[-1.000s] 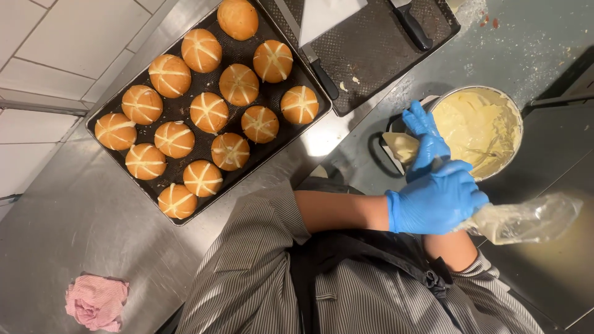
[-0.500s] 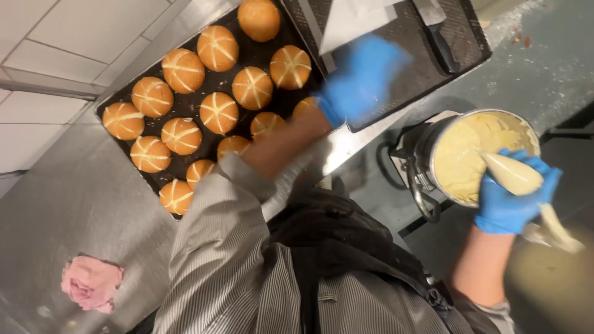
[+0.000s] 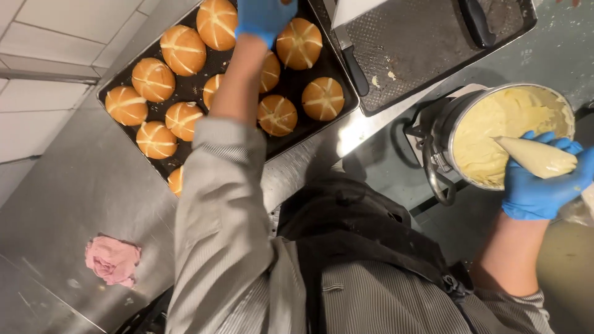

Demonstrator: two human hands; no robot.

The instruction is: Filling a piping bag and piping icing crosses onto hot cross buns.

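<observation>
The piping bag (image 3: pixel 535 158) is gripped in the right hand (image 3: pixel 544 185), blue-gloved, fingers curled tight around its wide end. It is held right over the rim of the steel pot (image 3: pixel 442 133), above the pale yellow cream (image 3: pixel 489 124), likely so any drip is caught by the pot rather than the counter (image 3: pixel 74 185). The bag's long axis is laid almost level, tilted slightly, with the narrow tip pointed toward the person's left and the middle of the pot, and the fat end buried in the palm.

Now across to the other side: the left hand (image 3: pixel 266 18), also gloved, is stretched far out over the dark baking tray (image 3: pixel 105 93). It is seen just above the crossed golden buns (image 3: pixel 184 49), at the frame's top edge. Its fingers are cut off there, so whether they are spread or closed cannot be told. A crumpled pink cloth (image 3: pixel 112 261) is left well apart on the counter, and a dark perforated tray (image 3: pixel 421 43) is parked beyond the pot.
</observation>
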